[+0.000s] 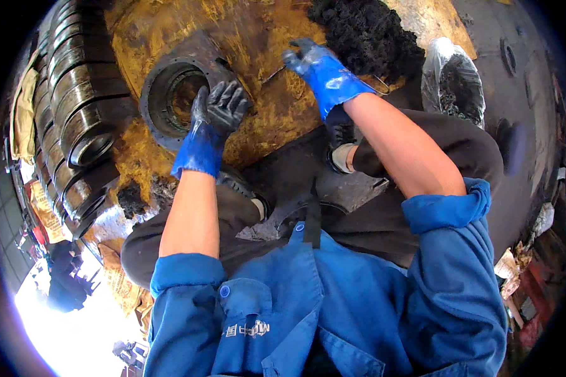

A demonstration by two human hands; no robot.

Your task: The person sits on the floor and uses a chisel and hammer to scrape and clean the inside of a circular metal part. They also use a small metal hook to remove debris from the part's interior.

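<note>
My left hand [219,116], in a blue rubber glove with a blackened palm, is turned palm up with its fingers apart and nothing in it. It hovers at the right side of a dark round metal housing [151,103], which has a wide bore and small holes around its flange. My right hand [309,61], gloved the same way and smeared grey, is raised beside a heap of black, greasy, crumbly material [371,41]. Its fingers are loosely bent and apart, and I see nothing held. A thin stick or wire [273,76] lies between the hands.
A yellow-brown stained board [251,31] lies under the housing. Ribbed dark metal cylinders [88,88] stand in a row at left. A clear plastic bag [435,72] with black material sits at right. My bent legs and shoes [343,141] border the near side.
</note>
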